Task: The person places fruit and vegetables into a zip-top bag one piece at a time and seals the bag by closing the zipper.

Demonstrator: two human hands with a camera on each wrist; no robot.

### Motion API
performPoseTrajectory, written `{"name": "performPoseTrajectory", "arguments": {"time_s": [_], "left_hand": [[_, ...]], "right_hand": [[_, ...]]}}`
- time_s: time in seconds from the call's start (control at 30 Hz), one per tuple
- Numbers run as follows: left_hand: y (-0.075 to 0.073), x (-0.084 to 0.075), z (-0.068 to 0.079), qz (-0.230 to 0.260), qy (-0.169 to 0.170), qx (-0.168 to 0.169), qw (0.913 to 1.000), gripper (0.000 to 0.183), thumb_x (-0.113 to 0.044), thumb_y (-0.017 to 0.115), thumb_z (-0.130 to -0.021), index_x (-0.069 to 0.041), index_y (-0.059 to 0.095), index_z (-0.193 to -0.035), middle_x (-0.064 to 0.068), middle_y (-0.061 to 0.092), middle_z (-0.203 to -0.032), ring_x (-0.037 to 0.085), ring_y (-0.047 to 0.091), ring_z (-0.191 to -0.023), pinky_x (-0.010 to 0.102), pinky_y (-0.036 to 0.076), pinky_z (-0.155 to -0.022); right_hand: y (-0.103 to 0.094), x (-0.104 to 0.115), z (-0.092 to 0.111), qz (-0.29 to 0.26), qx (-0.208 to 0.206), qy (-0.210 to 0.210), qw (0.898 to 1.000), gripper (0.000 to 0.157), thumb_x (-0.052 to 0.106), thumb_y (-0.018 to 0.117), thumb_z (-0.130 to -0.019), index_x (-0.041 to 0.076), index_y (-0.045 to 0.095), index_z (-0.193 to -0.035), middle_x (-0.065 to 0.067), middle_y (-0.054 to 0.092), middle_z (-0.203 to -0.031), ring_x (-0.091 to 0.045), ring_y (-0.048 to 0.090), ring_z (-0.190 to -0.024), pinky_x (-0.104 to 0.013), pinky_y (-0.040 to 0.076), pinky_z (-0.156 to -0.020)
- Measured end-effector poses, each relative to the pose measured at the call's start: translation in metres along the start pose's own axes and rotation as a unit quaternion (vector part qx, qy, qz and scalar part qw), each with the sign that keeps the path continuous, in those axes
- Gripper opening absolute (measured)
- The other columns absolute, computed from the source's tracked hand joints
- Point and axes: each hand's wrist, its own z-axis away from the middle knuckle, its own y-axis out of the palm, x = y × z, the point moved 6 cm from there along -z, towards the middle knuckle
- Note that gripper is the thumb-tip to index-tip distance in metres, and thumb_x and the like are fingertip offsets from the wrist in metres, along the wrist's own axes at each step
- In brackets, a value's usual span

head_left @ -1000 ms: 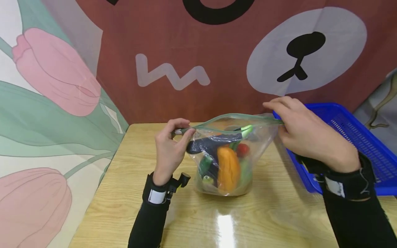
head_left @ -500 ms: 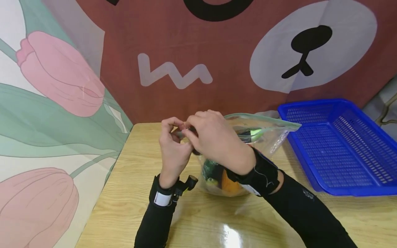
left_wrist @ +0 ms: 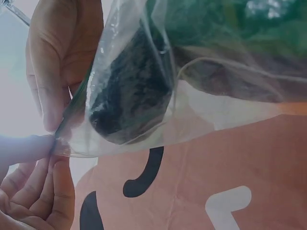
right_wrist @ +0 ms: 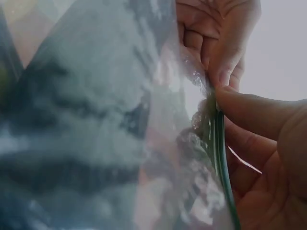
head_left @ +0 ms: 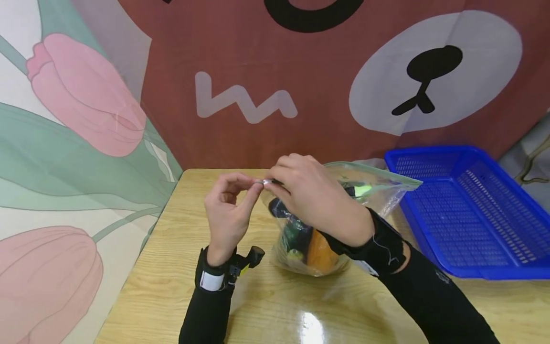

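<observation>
A clear zip bag (head_left: 388, 195) with a green zip strip (right_wrist: 218, 143) stands on the table, bulging with vegetables. Inside are a dark eggplant (head_left: 278, 208) with a bright green end, a dark green vegetable (head_left: 296, 231) and an orange oblong one (head_left: 320, 253). My left hand (head_left: 227, 215) pinches the bag's upper left corner between thumb and fingertips. Right beside those fingertips, my right hand (head_left: 318, 200) pinches the zip strip, its forearm crossing in front of the bag. That hand hides the bag's upper middle. The right end of the opening sticks out unheld.
A blue plastic basket (head_left: 477, 229) with slotted walls stands to the right of the bag. The wooden table (head_left: 163, 286) ends in front of a printed cloth backdrop (head_left: 318, 95) with a brown bear drawing. Tulip-patterned cloth (head_left: 86, 95) hangs at the left.
My right hand has let go of the bag's right end and moved left to pinch the zip beside my left hand. The left hand keeps the left corner, its fingertips now closer together.
</observation>
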Motion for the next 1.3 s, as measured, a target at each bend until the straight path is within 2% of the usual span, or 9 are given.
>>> {"name": "performPoseTrajectory", "arguments": {"time_s": [0.2, 0.47, 0.97, 1.3], "left_hand": [[0.003, -0.001, -0.001, -0.002, 0.022, 0.008, 0.9997, 0.026, -0.01, 0.069, -0.086, 0.013, 0.058, -0.087, 0.017, 0.066, -0.086, 0.017, 0.066, -0.081, 0.028, 0.052, -0.072], [0.0, -0.003, 0.002, 0.016, 0.023, 0.008, 0.9996, 0.018, 0.0, 0.067, -0.085, 0.014, 0.057, -0.083, 0.007, 0.066, -0.09, 0.018, 0.066, -0.084, 0.03, 0.052, -0.076], [-0.002, -0.003, 0.005, 0.005, 0.023, 0.001, 0.9997, 0.026, -0.011, 0.069, -0.086, 0.013, 0.058, -0.082, 0.008, 0.068, -0.089, 0.018, 0.066, -0.083, 0.029, 0.052, -0.075], [-0.002, -0.004, 0.005, 0.017, 0.023, -0.004, 0.9996, 0.024, -0.005, 0.069, -0.085, 0.015, 0.057, -0.081, 0.005, 0.068, -0.087, 0.018, 0.066, -0.083, 0.028, 0.052, -0.074]], "right_hand": [[-0.007, -0.005, 0.008, -0.025, -0.008, 0.008, 1.0, 0.013, 0.013, 0.067, -0.088, 0.006, 0.071, -0.098, -0.003, 0.063, -0.088, -0.018, 0.053, -0.081, -0.029, 0.045, -0.07], [-0.012, -0.014, 0.019, -0.024, -0.012, 0.022, 0.999, 0.014, 0.013, 0.066, -0.089, 0.005, 0.071, -0.099, -0.004, 0.062, -0.088, -0.018, 0.052, -0.079, -0.029, 0.044, -0.067], [-0.022, -0.032, 0.036, -0.016, -0.003, 0.058, 0.998, 0.01, 0.01, 0.065, -0.089, 0.006, 0.071, -0.096, -0.004, 0.063, -0.089, -0.02, 0.053, -0.084, -0.033, 0.046, -0.072], [-0.034, -0.042, 0.053, 0.01, -0.016, 0.064, 0.998, 0.009, 0.009, 0.066, -0.088, 0.006, 0.071, -0.095, -0.004, 0.062, -0.088, -0.02, 0.054, -0.083, -0.034, 0.045, -0.071]]}}
